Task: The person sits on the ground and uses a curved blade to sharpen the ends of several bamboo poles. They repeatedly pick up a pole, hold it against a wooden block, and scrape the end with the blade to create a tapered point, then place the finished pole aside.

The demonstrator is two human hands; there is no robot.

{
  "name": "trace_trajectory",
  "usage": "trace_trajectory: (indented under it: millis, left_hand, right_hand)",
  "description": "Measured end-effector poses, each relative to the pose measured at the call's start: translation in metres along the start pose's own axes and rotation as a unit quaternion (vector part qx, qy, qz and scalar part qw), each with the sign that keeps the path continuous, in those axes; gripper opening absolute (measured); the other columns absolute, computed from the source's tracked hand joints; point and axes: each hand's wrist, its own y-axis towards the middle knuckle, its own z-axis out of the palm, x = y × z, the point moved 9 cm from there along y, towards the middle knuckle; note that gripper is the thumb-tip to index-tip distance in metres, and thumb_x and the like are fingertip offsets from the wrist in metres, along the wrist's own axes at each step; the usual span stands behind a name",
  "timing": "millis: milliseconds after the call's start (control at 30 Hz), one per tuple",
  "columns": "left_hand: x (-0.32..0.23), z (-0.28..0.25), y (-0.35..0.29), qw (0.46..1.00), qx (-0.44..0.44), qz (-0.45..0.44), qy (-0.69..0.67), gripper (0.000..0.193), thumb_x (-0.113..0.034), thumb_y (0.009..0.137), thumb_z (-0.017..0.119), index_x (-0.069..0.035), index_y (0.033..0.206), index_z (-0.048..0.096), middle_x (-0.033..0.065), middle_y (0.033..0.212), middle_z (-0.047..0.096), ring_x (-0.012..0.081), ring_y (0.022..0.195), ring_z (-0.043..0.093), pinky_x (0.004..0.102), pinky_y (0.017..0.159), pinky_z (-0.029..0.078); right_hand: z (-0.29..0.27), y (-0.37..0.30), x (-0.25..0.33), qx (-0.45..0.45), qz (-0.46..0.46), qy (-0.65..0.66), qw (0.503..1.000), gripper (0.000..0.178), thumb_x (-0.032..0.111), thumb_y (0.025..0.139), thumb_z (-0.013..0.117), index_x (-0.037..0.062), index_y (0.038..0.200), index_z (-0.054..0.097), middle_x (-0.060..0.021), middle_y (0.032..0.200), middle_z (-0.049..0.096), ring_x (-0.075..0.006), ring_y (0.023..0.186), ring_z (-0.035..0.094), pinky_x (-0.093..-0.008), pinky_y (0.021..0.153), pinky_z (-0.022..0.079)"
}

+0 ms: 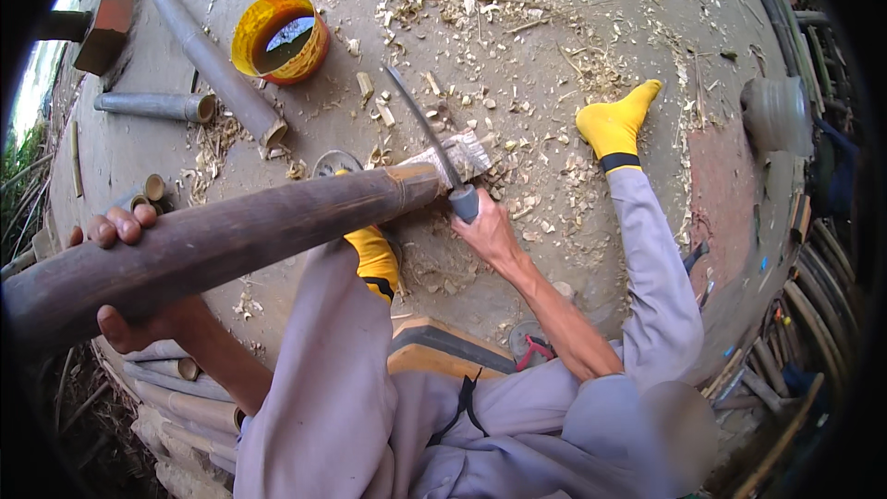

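left hand point(157, 325): wrapping bamboo pole point(231, 222) near picture's left edge | pole: lying over left knee point(328, 282), slanting up rightward | right hand point(490, 229), nearer right end: gripping knife point(434, 139), blade crossing there, contact unclear

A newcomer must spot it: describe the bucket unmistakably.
Find the thick, dark pole at left. Beyond its middle stands a round bucket holding dark liquid, its yellow and orange setting it apart from the grey bamboo tubes beside it.
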Motion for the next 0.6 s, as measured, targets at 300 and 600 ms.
trace_trajectory:
  millis: [300,600]
  left_hand:
    - [-0.003,-0.006,0.005,0.998,0.067,-0.008,0.016,0.080,-0.045,0.058,0.066,0.000,0.119,0.039,0.0130,0.100,0.042,0.0272,0.098,0.041,0.0435,0.096,0.032]
    - [-0.005,-0.030,-0.008,0.972,-0.201,-0.011,0.121,0.062,-0.037,0.076,0.059,0.002,0.121,0.042,0.0174,0.104,0.046,0.0314,0.097,0.049,0.0469,0.094,0.038]
  right_hand:
    - [-0.033,-0.024,0.076,-0.070,-0.076,0.057,0.993,0.030,0.009,0.075,0.071,-0.0018,0.095,0.052,-0.0136,0.075,0.064,-0.0227,0.065,0.065,-0.0301,0.058,0.052]
    - [-0.020,-0.020,0.040,-0.008,-0.002,0.020,1.000,0.033,0.012,0.075,0.069,-0.0019,0.100,0.052,-0.0168,0.077,0.064,-0.0264,0.070,0.067,-0.0332,0.060,0.053]
